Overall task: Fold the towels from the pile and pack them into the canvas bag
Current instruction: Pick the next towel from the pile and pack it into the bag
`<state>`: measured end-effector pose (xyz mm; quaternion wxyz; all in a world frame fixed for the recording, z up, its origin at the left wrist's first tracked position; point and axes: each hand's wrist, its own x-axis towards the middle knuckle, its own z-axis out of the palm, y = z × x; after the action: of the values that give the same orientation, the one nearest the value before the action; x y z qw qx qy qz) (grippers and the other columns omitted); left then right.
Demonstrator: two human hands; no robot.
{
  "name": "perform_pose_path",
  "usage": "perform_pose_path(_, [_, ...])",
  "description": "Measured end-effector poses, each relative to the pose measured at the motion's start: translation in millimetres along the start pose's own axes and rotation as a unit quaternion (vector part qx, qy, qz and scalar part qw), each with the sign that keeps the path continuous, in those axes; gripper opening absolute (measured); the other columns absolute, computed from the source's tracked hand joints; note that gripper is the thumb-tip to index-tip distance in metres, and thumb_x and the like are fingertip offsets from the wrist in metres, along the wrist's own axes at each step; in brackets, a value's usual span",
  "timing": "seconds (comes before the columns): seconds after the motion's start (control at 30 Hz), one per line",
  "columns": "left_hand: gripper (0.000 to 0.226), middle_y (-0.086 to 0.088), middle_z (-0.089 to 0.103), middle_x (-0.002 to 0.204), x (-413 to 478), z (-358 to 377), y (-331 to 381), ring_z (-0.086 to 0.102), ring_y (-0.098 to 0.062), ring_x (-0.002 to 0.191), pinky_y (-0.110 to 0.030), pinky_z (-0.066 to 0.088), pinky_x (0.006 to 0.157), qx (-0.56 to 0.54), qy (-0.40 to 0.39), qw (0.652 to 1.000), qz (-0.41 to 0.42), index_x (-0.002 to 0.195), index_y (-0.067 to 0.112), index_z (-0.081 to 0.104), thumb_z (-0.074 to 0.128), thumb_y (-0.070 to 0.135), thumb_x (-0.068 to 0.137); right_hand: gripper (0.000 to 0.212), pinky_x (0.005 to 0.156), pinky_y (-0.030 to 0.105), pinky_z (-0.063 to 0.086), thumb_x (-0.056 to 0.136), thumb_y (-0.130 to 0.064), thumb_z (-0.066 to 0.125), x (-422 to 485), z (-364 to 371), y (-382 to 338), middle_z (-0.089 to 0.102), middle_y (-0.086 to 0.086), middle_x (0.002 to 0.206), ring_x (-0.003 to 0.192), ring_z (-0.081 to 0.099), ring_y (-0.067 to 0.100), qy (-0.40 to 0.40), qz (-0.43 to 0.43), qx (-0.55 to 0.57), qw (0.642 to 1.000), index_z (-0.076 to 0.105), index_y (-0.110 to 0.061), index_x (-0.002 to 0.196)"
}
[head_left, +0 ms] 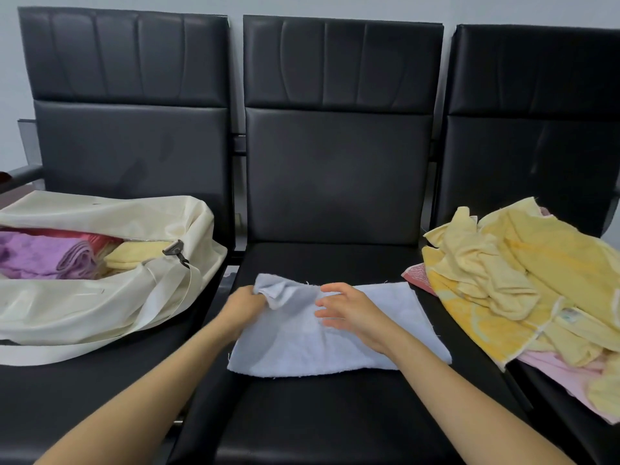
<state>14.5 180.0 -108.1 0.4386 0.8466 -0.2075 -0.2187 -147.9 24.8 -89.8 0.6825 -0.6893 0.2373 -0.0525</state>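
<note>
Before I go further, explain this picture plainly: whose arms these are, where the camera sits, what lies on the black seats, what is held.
No machine: a person's bare arms, filmed from a camera on their head. On the middle black padded seat lies a pale blue terry towel. The left hand grips its lifted far corner; the right hand spreads open over it. Left, a cream canvas bag holds folded purple, red and yellow towels. Right, a loose pile of yellow and pink towels.

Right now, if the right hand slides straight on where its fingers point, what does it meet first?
The right hand would probably first meet the raised corner of the pale blue terry towel, pinched by the left hand; depth is unclear.
</note>
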Motion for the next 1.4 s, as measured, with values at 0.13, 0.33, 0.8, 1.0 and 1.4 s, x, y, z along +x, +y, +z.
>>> perform_pose_path(0.13, [0.04, -0.009, 0.058, 0.078, 2.4, -22.0, -13.8, 0.056, -0.023, 0.068, -0.031, 0.047, 0.059, -0.163, -0.031, 0.972, -0.164, 0.09, 0.004, 0.058, 0.042, 0.04, 0.101, 0.039, 0.114, 0.03, 0.025, 0.1, -0.042, 0.044, 3.9, -6.2, 22.3, 0.041, -0.008, 0.147, 0.141, 0.031, 0.014, 0.02, -0.068, -0.396, 0.916, 0.049, -0.031, 0.137])
perform_pose_path(0.33, [0.013, -0.002, 0.059, 0.09, -4.4, -15.3, -10.0, 0.06, -0.017, 0.078, -0.028, 0.048, 0.055, 0.005, -0.057, 0.992, -0.109, 0.095, 0.015, 0.053, 0.062, 0.023, 0.091, 0.084, 0.113, 0.058, -0.017, 0.075, -0.081, -0.001, 9.4, -6.3, 49.9, -0.017, -0.011, 0.161, 0.147, -0.022, 0.015, -0.021, -0.021, -0.603, 0.797, -0.008, -0.045, 0.151])
perform_pose_path(0.8, [0.012, -0.001, 0.062, 0.091, -35.9, 20.6, 69.2, 0.062, -0.014, 0.079, -0.029, 0.049, 0.078, -0.402, -0.114, 0.909, 0.013, 0.095, 0.009, 0.055, 0.044, 0.008, 0.099, 0.038, 0.111, 0.038, 0.034, 0.104, -0.039, 0.034, 7.9, 36.1, 18.3, 0.059, 0.006, 0.132, 0.127, 0.05, 0.025, 0.01, 0.0, -0.147, 0.989, 0.061, -0.021, 0.125])
perform_pose_path(1.0, [0.019, -0.014, 0.067, 0.101, -49.7, 59.1, 77.7, 0.071, -0.026, 0.084, -0.034, 0.059, 0.071, -0.376, -0.259, 0.89, -0.012, 0.113, 0.003, 0.051, 0.046, 0.017, 0.102, 0.056, 0.09, 0.045, 0.053, 0.099, -0.057, 0.036, 2.0, -38.4, 4.9, 0.072, 0.016, 0.105, 0.1, 0.068, 0.032, 0.102, 0.117, 0.089, 0.984, 0.065, -0.011, 0.114])
perform_pose_path(1.4, [0.031, 0.004, 0.047, 0.134, -38.6, 63.5, 37.1, 0.044, -0.015, 0.127, -0.022, 0.036, 0.1, 0.095, -0.037, 0.979, 0.174, 0.129, 0.016, 0.054, 0.049, 0.023, 0.099, 0.065, 0.099, 0.038, 0.045, 0.088, 0.001, 0.055, -16.2, -52.2, 9.1, 0.047, -0.001, 0.138, 0.121, 0.047, 0.018, 0.122, 0.033, -0.159, 0.979, 0.038, -0.027, 0.144])
